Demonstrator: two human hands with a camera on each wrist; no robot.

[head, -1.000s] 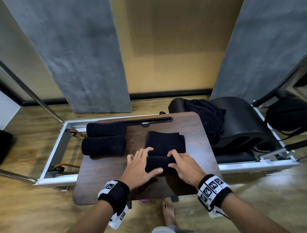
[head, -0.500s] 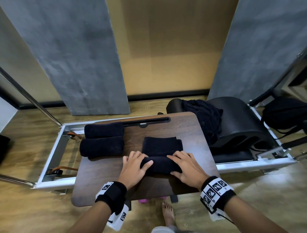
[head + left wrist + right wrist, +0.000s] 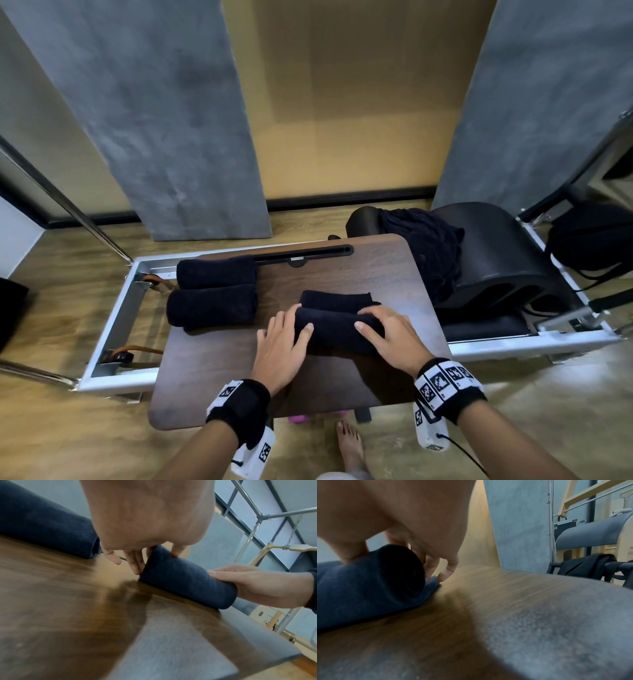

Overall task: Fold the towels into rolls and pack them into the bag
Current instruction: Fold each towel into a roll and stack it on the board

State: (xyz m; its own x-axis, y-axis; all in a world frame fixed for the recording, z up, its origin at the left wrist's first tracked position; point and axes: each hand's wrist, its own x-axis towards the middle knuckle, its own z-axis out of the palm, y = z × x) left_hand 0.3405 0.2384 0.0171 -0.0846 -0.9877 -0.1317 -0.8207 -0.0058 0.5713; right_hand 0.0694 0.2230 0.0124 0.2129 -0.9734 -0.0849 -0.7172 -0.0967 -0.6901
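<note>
Towel (image 3: 337,327) at mid-tabletop (image 3: 212,377), now rolled farther than a second ago; left hand (image 3: 281,346) and right hand (image 3: 394,337) curl over its ends. Little flat cloth remains, so rolling is nearly finished.

The towel (image 3: 337,329) under both hands is dark navy cloth, matt and softly napped, as are the two rolls (image 3: 214,291) at the table's left; the table (image 3: 342,274) is dark wood-grain board, smooth with a dull sheen that catches light in the wrist views, and has a black slot (image 3: 308,253) along its far edge. The frame (image 3: 113,329) round it is pale brushed metal; the barrel (image 3: 496,260) at right looks like smooth black vinyl with a faint gloss, with crumpled dark cloth (image 3: 428,250) draped over it; the floor (image 3: 51,428) is light wood-grain plank; the wall panels (image 3: 164,120) are mottled grey and matt.
</note>
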